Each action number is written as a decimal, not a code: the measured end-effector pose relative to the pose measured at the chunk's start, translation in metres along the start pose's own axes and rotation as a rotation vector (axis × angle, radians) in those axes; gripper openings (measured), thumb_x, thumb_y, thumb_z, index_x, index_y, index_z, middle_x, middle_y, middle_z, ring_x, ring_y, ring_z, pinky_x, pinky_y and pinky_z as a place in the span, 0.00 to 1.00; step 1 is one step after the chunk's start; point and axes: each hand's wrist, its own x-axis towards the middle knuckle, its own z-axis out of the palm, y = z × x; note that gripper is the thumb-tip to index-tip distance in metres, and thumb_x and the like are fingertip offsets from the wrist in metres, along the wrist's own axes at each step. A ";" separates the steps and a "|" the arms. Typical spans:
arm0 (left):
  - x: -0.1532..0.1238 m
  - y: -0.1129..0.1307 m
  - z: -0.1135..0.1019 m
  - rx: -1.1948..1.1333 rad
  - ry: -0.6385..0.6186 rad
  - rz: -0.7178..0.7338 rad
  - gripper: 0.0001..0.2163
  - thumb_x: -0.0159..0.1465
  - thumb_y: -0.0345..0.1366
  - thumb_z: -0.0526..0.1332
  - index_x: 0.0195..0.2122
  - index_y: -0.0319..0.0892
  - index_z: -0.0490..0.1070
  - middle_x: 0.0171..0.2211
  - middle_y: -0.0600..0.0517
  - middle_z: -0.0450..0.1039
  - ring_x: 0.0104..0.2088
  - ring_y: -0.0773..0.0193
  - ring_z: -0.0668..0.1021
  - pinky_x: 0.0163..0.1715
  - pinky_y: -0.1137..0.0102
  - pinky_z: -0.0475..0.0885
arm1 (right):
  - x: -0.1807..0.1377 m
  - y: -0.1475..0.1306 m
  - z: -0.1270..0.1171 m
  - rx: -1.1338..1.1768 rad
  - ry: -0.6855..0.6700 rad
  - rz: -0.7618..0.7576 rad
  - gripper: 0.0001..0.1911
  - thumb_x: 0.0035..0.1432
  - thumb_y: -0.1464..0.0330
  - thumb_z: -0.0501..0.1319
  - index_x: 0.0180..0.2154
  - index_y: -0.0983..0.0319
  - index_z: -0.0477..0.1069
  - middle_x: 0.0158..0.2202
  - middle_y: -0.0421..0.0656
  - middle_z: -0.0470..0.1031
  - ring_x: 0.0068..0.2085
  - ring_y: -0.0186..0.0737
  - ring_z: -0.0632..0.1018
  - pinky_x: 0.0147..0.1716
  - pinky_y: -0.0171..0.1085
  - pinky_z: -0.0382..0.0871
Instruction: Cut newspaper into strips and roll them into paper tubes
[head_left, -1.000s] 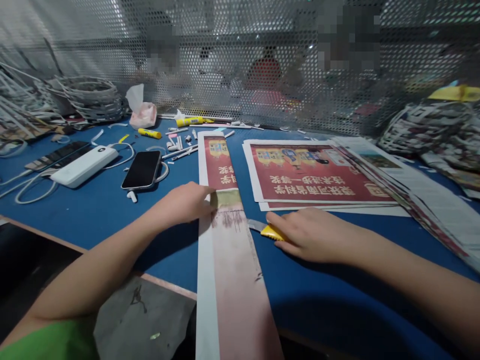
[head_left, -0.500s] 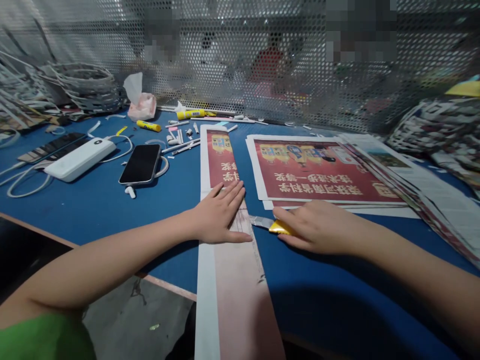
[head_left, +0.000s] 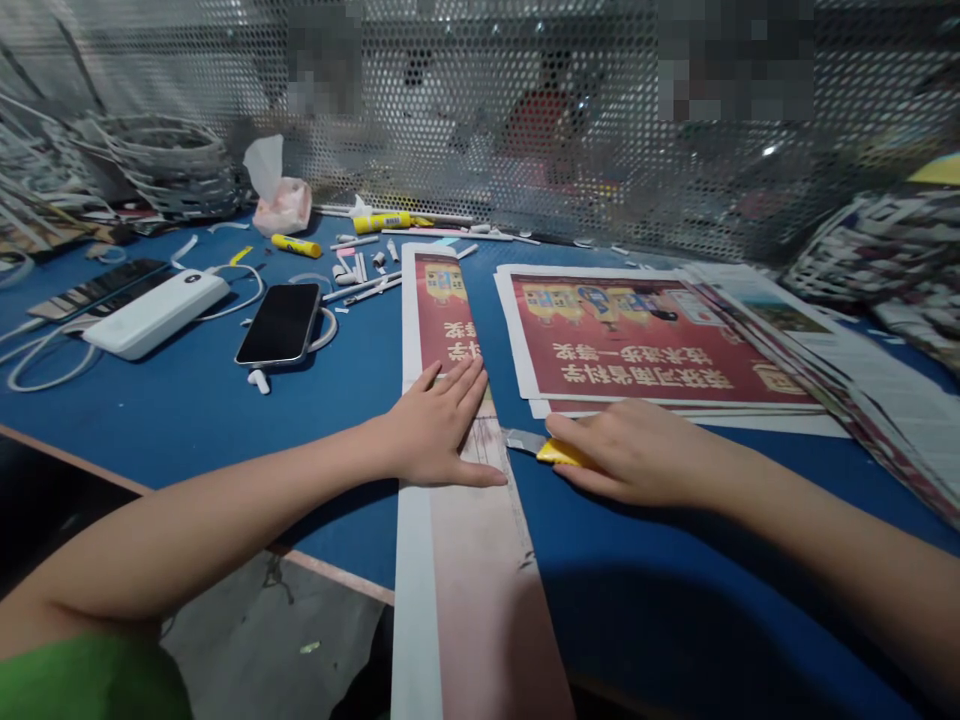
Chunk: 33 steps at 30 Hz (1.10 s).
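Note:
A long folded strip of newspaper runs from the middle of the blue table towards me and past its front edge. My left hand lies flat across it with the fingers spread, pressing on the paper. In my right hand is a yellow utility knife, gripped with the fingers wrapped round its handle. The knife's blade points left, its tip at the strip's right edge near my left thumb. Whether the tip is inside the fold I cannot tell.
Newspaper sheets lie at right, beside a woven paper basket. A phone, a white power bank with cables and an earbud are at left. Glue sticks and paper scraps lie behind, before a perforated metal screen.
Both hands, the knife and the strip keep nearly the same places. The whole view has shifted very slightly.

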 end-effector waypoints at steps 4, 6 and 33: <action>-0.001 0.002 -0.001 -0.008 0.000 -0.053 0.50 0.51 0.68 0.41 0.63 0.30 0.37 0.63 0.39 0.30 0.62 0.47 0.37 0.57 0.51 0.33 | 0.001 0.002 -0.001 0.016 -0.014 -0.004 0.09 0.57 0.64 0.50 0.35 0.62 0.64 0.21 0.41 0.70 0.21 0.36 0.70 0.19 0.34 0.42; -0.001 0.003 -0.002 -0.011 -0.014 -0.080 0.52 0.50 0.68 0.42 0.63 0.28 0.36 0.63 0.37 0.29 0.62 0.46 0.36 0.56 0.49 0.33 | 0.001 0.003 0.000 0.009 -0.008 -0.007 0.09 0.57 0.64 0.50 0.35 0.62 0.63 0.21 0.41 0.70 0.21 0.36 0.69 0.20 0.34 0.42; 0.001 0.004 -0.002 -0.042 -0.028 -0.083 0.53 0.50 0.67 0.45 0.62 0.23 0.34 0.62 0.32 0.27 0.62 0.44 0.36 0.56 0.48 0.35 | 0.013 0.002 0.003 -0.038 -0.003 0.094 0.10 0.58 0.63 0.48 0.35 0.62 0.63 0.21 0.42 0.70 0.20 0.37 0.70 0.20 0.34 0.42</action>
